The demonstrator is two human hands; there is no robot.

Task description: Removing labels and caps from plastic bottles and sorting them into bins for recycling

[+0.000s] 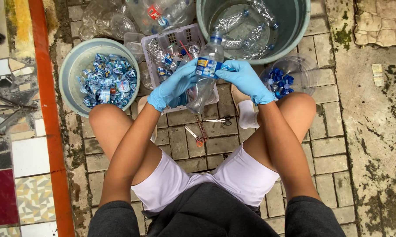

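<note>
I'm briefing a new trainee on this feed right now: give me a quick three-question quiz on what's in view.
1. True or false: both gloved hands are on the clear plastic bottle.
2. What fills the pale round basin on the person's left?
A. blue caps
B. peeled bottle labels
C. scissors
3. Fill in: two pairs of ___ lie on the paving between the person's feet.

Key
1. True: the left hand grips the bottle's body and the right hand is at its label.
2. B; the blue caps sit in the clear bowl on the right.
3. scissors, one orange-handled, one dark-handled.
</note>
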